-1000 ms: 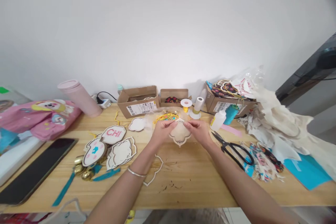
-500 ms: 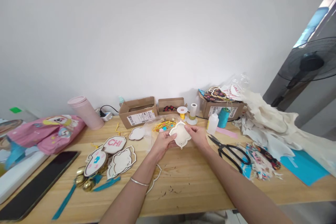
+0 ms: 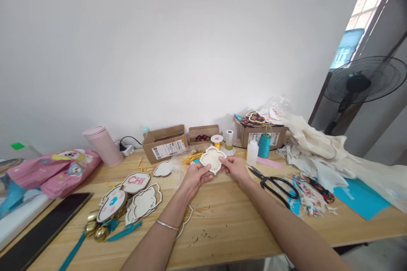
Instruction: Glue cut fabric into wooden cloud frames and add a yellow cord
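Both hands hold a pale wooden ornament-shaped cutout [image 3: 212,159] just above the wooden table [image 3: 229,228]. My left hand [image 3: 196,176] grips its lower left edge, thumb on top. My right hand [image 3: 233,166] pinches its right edge. Right behind the cutout lies a clear bag with yellow cord [image 3: 190,158]. A thin wooden outline frame [image 3: 187,219] lies under my left forearm, which wears a silver bangle.
Cloud-shaped wooden pieces, one reading "CHI" [image 3: 136,180], with gold bells [image 3: 95,229] and teal tassels lie at left. Black scissors [image 3: 276,185], a glue bottle [image 3: 252,152], teal thread spool [image 3: 263,145], cardboard boxes [image 3: 165,142], pink tumbler [image 3: 103,145], phone [image 3: 41,233], fabric scraps [image 3: 313,192], and a fan [image 3: 365,79] surround.
The view tilted upward and to the right, showing the fan and window. My hands raised the cutout slightly and tilted it; both keep hold of it.
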`<state>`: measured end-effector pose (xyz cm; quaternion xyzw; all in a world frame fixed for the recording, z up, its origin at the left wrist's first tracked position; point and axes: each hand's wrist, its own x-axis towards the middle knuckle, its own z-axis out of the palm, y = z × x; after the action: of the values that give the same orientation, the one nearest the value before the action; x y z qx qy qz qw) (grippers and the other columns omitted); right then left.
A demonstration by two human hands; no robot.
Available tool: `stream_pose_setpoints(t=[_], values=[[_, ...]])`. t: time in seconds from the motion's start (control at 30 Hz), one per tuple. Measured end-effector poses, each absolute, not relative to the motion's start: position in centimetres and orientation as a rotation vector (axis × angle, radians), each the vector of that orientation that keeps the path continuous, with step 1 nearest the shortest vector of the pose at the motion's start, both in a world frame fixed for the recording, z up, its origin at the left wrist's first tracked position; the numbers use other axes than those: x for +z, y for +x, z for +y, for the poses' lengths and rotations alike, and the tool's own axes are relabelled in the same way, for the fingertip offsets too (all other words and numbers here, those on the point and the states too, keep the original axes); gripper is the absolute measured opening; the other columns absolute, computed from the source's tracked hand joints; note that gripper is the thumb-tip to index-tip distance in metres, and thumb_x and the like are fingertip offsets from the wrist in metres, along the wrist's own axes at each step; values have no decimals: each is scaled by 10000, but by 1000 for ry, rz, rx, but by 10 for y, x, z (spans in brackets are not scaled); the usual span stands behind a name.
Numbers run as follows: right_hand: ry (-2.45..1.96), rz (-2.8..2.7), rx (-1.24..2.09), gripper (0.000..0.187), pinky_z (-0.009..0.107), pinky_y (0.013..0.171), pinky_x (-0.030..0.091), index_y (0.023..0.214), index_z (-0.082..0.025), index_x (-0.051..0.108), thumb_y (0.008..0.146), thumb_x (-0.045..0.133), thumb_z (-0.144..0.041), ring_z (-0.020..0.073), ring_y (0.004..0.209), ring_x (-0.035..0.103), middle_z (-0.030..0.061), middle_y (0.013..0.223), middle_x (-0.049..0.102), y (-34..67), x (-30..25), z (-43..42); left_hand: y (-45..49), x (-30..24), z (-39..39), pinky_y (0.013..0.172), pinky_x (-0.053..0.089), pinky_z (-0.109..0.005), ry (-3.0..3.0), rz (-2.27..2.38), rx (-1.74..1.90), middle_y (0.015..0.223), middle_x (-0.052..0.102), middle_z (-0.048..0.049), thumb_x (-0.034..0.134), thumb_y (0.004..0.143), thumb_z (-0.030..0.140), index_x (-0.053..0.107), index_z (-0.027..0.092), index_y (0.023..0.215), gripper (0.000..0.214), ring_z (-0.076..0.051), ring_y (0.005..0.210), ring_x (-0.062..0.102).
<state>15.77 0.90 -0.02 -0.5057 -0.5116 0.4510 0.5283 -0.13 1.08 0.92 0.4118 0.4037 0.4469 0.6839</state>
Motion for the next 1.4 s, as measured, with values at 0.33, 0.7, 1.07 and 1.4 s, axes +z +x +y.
stream_pose_setpoints(t=[0.33,0.7,1.07,1.4], values=[[-1157,-1236,1161,405,198,435,305,494,-139,561,563,670,-522,51,398,384,-7,455,575,149,-2,4,-2,6,14,506,521,-169,932,961,1092,654,696,-54,763,579,186,660,105,720,192,-87,496,608],[-1188,-1297,1159,368,195,420,267,483,-144,574,557,695,-483,45,395,359,-11,462,574,148,-9,6,4,1,13,600,519,-200,1012,904,1202,739,709,-45,801,487,251,681,118,808,368,-102,608,628],[-1156,-1335,1184,378,201,435,266,486,-144,592,528,707,-502,56,412,385,-19,449,567,149,-13,8,6,0,15,579,506,-208,1005,943,1233,688,700,-36,814,435,247,666,114,765,385,-102,584,619],[-1131,-1327,1204,389,197,433,273,505,-147,576,573,678,-516,52,413,378,-19,474,566,150,-12,8,7,2,14,567,497,-194,1021,928,1242,677,698,-26,805,463,246,669,122,772,360,-89,570,607]])
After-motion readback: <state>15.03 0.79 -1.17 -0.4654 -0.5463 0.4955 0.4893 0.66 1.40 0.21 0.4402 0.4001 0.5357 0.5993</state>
